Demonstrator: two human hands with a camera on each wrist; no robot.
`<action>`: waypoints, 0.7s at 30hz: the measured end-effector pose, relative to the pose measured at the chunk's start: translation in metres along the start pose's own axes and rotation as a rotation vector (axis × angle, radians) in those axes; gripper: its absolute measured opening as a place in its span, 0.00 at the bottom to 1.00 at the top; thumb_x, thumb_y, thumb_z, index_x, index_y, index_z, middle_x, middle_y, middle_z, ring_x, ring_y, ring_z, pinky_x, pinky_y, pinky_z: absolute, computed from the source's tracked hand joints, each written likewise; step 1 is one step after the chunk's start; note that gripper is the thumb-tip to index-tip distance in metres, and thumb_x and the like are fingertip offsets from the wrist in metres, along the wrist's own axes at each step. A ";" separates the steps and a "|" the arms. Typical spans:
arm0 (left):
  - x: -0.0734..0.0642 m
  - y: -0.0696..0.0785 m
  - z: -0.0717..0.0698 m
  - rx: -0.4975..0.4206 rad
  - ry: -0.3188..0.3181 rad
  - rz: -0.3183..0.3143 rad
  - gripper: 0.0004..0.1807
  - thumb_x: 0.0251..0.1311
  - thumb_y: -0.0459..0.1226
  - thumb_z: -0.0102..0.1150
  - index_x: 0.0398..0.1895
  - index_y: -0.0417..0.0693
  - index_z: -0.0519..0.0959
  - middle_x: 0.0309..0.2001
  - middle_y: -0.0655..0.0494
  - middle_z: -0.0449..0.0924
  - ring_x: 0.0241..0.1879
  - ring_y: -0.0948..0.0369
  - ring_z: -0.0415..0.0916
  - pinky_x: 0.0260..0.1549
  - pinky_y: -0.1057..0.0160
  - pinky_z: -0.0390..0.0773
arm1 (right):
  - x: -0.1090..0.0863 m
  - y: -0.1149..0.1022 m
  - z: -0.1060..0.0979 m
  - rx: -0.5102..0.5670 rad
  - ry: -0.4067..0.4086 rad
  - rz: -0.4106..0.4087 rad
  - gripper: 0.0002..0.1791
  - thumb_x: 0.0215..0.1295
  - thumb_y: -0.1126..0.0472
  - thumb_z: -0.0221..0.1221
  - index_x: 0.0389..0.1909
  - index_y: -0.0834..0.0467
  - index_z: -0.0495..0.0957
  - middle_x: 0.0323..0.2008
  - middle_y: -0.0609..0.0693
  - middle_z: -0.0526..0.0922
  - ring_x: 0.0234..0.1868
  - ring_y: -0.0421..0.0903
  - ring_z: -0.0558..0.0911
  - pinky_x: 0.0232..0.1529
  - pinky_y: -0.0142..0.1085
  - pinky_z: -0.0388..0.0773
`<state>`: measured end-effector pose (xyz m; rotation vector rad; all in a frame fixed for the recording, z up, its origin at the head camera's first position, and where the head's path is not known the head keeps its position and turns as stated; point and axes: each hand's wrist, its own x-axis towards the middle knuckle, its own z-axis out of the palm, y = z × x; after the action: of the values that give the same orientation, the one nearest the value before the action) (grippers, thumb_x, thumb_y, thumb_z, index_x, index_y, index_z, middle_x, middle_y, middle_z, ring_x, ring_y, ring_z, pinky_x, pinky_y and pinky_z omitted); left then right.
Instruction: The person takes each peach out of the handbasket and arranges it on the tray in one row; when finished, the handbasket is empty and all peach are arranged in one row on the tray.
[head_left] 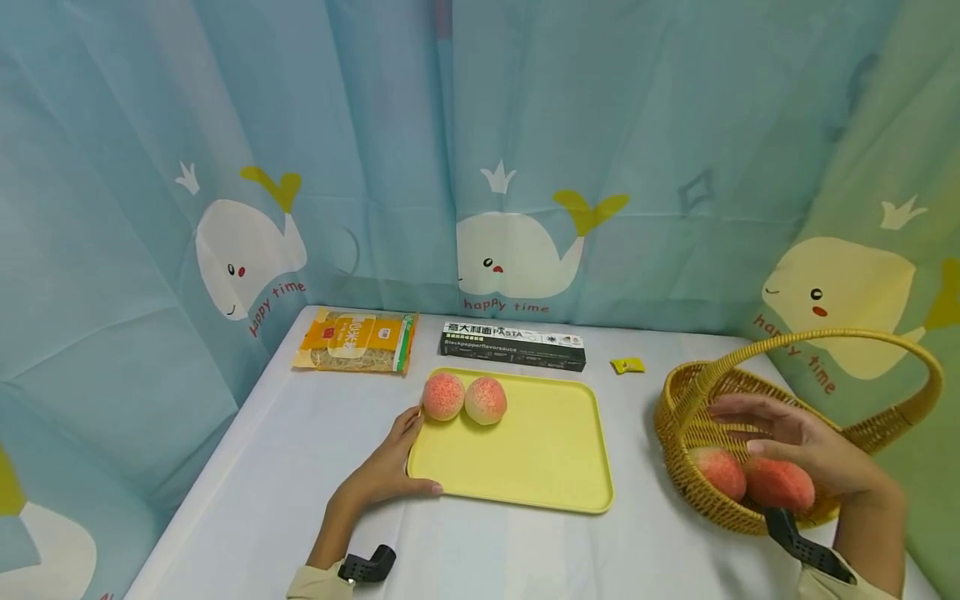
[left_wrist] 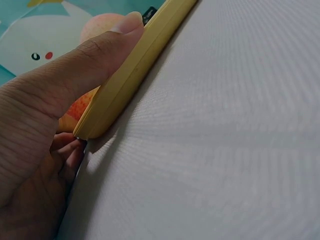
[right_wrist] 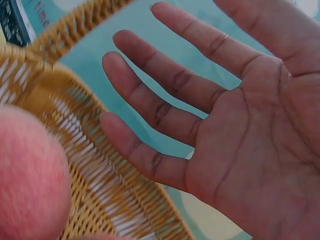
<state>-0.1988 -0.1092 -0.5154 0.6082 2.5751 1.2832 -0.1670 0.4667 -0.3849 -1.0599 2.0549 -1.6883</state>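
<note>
A yellow rectangular tray lies on the table with two pink-and-cream peaches, one beside the other, near its back left corner. My left hand holds the tray's left side, thumb along the front edge and fingers at the left rim. In the left wrist view the thumb lies against the tray wall. My right hand hovers over a woven basket, fingers spread and holding nothing. Two redder peaches, one left and one right, sit in the basket below it.
An orange grain bag and a black-and-white pasta box lie behind the tray. Right of the box is a small yellow packet. The basket's tall handle arches above the right hand. A whale-print curtain hangs behind the table.
</note>
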 end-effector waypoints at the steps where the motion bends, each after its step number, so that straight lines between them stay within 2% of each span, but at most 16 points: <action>1: 0.000 0.000 0.000 -0.003 0.001 0.003 0.69 0.39 0.56 0.78 0.78 0.44 0.43 0.79 0.48 0.38 0.78 0.47 0.40 0.70 0.43 0.56 | -0.002 0.002 -0.003 -0.019 0.013 0.022 0.32 0.62 0.88 0.37 0.69 0.80 0.46 0.68 0.64 0.64 0.68 0.45 0.70 0.59 0.32 0.75; 4: 0.000 0.001 0.000 -0.003 0.000 -0.005 0.69 0.38 0.57 0.78 0.78 0.44 0.44 0.79 0.48 0.38 0.78 0.48 0.40 0.71 0.43 0.56 | -0.008 0.008 -0.010 -0.051 0.030 0.087 0.31 0.65 0.86 0.38 0.69 0.79 0.47 0.68 0.61 0.66 0.67 0.42 0.70 0.59 0.31 0.75; 11: -0.001 -0.001 0.001 0.010 -0.004 -0.018 0.70 0.37 0.59 0.77 0.79 0.48 0.43 0.79 0.51 0.37 0.78 0.51 0.39 0.72 0.45 0.55 | -0.017 0.011 -0.023 -0.097 0.032 0.250 0.28 0.69 0.81 0.42 0.69 0.76 0.50 0.65 0.46 0.74 0.64 0.36 0.73 0.56 0.27 0.75; 14: -0.001 -0.003 0.002 0.003 -0.005 -0.014 0.70 0.37 0.59 0.77 0.79 0.47 0.43 0.79 0.51 0.37 0.78 0.50 0.39 0.71 0.44 0.55 | -0.019 0.011 -0.030 -0.102 0.002 0.292 0.28 0.70 0.79 0.42 0.70 0.76 0.50 0.65 0.43 0.73 0.64 0.34 0.73 0.55 0.27 0.75; 19: 0.000 -0.003 0.001 0.003 -0.007 -0.010 0.70 0.38 0.58 0.77 0.79 0.48 0.42 0.79 0.51 0.36 0.78 0.51 0.39 0.71 0.44 0.55 | -0.021 0.011 -0.051 -0.034 -0.083 0.382 0.28 0.73 0.76 0.39 0.71 0.76 0.45 0.66 0.34 0.70 0.64 0.31 0.72 0.55 0.30 0.77; 21: 0.001 -0.003 0.001 -0.001 -0.003 -0.003 0.69 0.39 0.58 0.77 0.79 0.49 0.42 0.79 0.51 0.37 0.78 0.50 0.39 0.71 0.43 0.56 | -0.021 0.010 -0.057 -0.025 -0.096 0.423 0.28 0.74 0.75 0.39 0.72 0.74 0.46 0.66 0.31 0.70 0.64 0.30 0.72 0.55 0.31 0.77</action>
<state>-0.1997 -0.1098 -0.5179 0.6053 2.5722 1.2816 -0.1920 0.5232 -0.3831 -0.6361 2.0614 -1.3753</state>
